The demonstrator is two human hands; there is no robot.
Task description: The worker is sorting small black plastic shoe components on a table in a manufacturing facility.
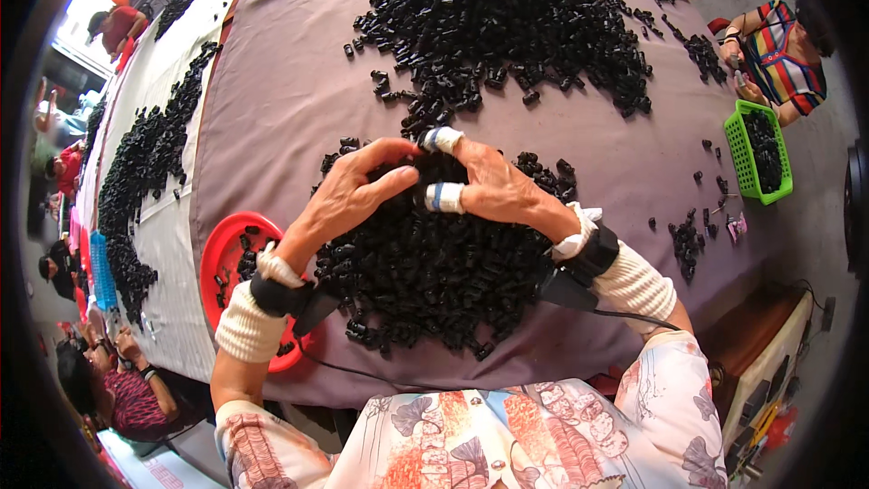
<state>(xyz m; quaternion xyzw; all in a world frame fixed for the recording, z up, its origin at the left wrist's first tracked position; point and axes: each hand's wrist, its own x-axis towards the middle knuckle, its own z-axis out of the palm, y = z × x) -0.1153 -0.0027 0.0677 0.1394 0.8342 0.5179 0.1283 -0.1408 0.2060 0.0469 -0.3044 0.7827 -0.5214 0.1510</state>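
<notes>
Black, small plastic pieces in a heap lie directly under my hands on the mauve tablecloth. My left hand is half-curled, fingers bent over the heap's far edge; I cannot tell whether it grips a piece. My right hand, two fingers wrapped in white-and-blue tape, meets it fingertip to fingertip, also hiding any piece between. Both wrists carry dark strapped devices over white ribbed cuffs. Just left of my left wrist sits a round red plastic tray holding a few pieces. Farther off, a much larger black pile. At right, a green plastic basket near another person's hands.
</notes>
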